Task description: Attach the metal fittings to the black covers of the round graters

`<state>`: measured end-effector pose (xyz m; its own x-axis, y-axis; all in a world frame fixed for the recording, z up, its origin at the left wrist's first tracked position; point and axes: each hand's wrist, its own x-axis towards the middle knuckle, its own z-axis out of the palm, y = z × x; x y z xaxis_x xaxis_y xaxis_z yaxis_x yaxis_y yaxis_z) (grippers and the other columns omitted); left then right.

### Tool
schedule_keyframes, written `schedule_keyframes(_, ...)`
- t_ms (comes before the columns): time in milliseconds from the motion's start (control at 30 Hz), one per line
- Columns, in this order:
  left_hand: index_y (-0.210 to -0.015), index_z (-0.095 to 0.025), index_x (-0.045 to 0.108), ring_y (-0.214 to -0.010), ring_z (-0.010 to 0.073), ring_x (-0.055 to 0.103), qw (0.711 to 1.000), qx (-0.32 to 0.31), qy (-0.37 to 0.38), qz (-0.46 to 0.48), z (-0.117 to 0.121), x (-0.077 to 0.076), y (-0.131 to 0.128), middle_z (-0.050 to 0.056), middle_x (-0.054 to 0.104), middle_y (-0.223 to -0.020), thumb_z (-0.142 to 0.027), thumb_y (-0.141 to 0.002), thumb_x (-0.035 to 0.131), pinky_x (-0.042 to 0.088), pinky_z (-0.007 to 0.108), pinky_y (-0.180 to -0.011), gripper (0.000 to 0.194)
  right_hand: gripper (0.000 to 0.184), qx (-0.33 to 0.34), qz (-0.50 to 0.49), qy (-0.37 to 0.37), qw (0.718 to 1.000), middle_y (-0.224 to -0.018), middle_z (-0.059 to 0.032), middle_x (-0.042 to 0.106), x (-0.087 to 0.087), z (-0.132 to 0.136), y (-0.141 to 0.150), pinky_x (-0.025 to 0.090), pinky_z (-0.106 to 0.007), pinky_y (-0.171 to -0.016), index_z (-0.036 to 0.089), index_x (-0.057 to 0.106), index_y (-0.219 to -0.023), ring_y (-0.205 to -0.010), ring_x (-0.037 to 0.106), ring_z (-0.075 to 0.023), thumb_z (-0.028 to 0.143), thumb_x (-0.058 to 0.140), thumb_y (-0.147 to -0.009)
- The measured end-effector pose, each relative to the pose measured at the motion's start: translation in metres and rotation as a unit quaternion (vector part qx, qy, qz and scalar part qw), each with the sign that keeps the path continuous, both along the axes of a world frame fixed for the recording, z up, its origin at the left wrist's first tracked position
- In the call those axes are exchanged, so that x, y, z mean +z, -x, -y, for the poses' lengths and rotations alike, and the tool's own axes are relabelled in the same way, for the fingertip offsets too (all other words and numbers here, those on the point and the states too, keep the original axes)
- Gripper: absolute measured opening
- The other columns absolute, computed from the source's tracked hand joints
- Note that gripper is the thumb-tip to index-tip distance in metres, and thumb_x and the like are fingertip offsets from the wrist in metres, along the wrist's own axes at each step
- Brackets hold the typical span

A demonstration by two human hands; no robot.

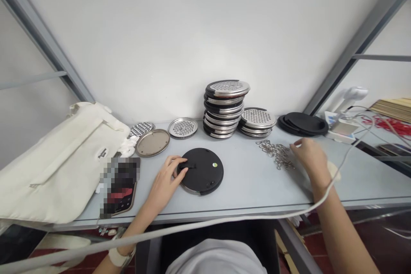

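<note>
A round black disc [204, 175] lies flat on the table in front of me, with a small green-and-white sticker and a short black strip on its face. My left hand [167, 177] grips its left edge, thumb and fingers at the strip. To the right, a loose pile of small metal clips [276, 154] is spread on the table. My right hand [310, 158] is at the right side of that pile, its fingers bent and pinched together. Whatever lies between those fingertips is too small to make out.
Behind are a tall stack of round graters [224, 111], a lower stack [257, 122] and black discs [302, 124]. Farther left are a single grater plate [183, 128], a tan disc [153, 142], a phone [128, 199] and a cream bag [61, 167]. A white cable [231, 219] crosses in front.
</note>
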<state>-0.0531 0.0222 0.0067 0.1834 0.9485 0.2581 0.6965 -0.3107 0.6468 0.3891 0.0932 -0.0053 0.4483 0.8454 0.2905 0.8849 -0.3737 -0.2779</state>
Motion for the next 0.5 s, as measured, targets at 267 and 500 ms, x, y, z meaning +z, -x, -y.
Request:
schedule_keyframes(267, -0.112, -0.026, 0.060, -0.072, 0.0131, 0.058, 0.999, -0.007, -0.014, -0.032, 0.004, 0.005, -0.004, 0.003, 0.059, -0.111, -0.036, -0.094, 0.041, 0.045, 0.027, -0.073, 0.028, 0.021, 0.046, -0.033, 0.047, 0.997, -0.077, -0.0220, 0.065, -0.006, -0.008, 0.002, 0.034, -0.033, -0.064, 0.010, 0.066, -0.077, -0.073, 0.059, -0.0248, 0.018, 0.047, -0.079)
schedule_keyframes(500, -0.108, -0.025, 0.062, -0.068, 0.0126, 0.056, 0.999, 0.011, -0.029, -0.043, 0.003, 0.003, -0.005, 0.001, 0.060, -0.099, -0.035, -0.095, 0.041, 0.044, 0.026, -0.069, 0.027, 0.018, 0.062, -0.073, 0.078, 0.992, -0.057, -0.0110, 0.062, -0.002, -0.010, -0.001, 0.035, -0.030, -0.059, 0.015, 0.062, -0.059, -0.057, 0.055, -0.0194, 0.024, 0.056, -0.074)
